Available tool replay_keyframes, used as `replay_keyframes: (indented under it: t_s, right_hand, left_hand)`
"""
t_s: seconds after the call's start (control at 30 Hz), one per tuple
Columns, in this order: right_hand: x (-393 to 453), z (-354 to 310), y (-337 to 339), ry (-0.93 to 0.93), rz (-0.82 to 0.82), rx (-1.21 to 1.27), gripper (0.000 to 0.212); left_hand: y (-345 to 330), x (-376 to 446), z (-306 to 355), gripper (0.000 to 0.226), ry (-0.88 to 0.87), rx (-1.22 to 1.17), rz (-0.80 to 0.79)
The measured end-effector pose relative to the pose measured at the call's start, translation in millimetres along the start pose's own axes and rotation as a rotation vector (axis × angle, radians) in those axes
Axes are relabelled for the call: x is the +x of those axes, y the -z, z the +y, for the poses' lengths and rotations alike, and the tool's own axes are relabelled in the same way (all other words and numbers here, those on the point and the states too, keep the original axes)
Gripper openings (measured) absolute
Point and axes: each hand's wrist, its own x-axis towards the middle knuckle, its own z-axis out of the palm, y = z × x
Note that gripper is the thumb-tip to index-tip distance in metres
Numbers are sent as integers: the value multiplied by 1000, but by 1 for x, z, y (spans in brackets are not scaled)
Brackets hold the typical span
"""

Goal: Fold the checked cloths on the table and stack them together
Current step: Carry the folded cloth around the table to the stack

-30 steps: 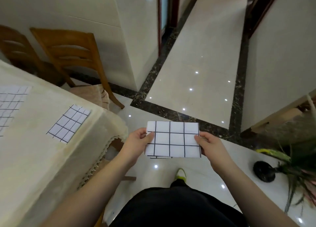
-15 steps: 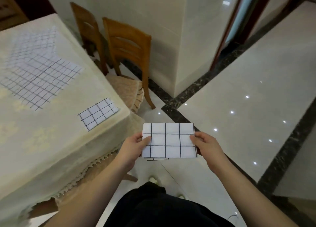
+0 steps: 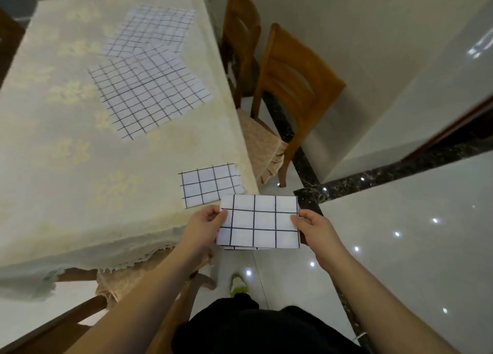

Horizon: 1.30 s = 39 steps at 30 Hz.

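A folded white cloth with black checks is held level in the air just off the table's near right corner. My left hand pinches its left edge and my right hand pinches its right edge. Another folded checked cloth lies on the table near that corner, just beyond the held one. Two unfolded checked cloths lie farther back, one spread flat and one behind it, overlapping slightly.
The table wears a cream cloth with a lace hem. Two wooden chairs stand along its right side, a third chair sits under its near edge. Glossy tiled floor lies to the right. My shoe shows below.
My view has swung left toward the table, bringing the unfolded cloths into sight. The held cloth now sits close to the folded one on the table. My grip on it is unchanged.
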Motion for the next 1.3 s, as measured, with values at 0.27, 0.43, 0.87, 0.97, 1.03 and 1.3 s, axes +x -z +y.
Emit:
replay_keyframes:
  t_s: [0.27,0.43,0.87,0.97,1.03,1.3]
  right_hand:
    - [74,-21,-55,-22,-56,-174,12]
    - [123,-31,-87,0,-94,-333,23]
    - [197,-34,-129,72,-142,-623,12]
    - [201,-34,-129,114,-132,-680,11]
    - [202,-34,-128,134,-138,-694,11]
    - [203,-33,-123,206,-107,-738,13]
  left_hand:
    - [45,53,-6,22,31,172,208]
    - [62,91,-13,25,70,252,345]
    - [76,141,-18,28,138,384,506]
    - [73,141,-22,27,136,404,532]
    - [71,141,-23,26,119,420,544]
    - [67,143,-26,31,52,394,610]
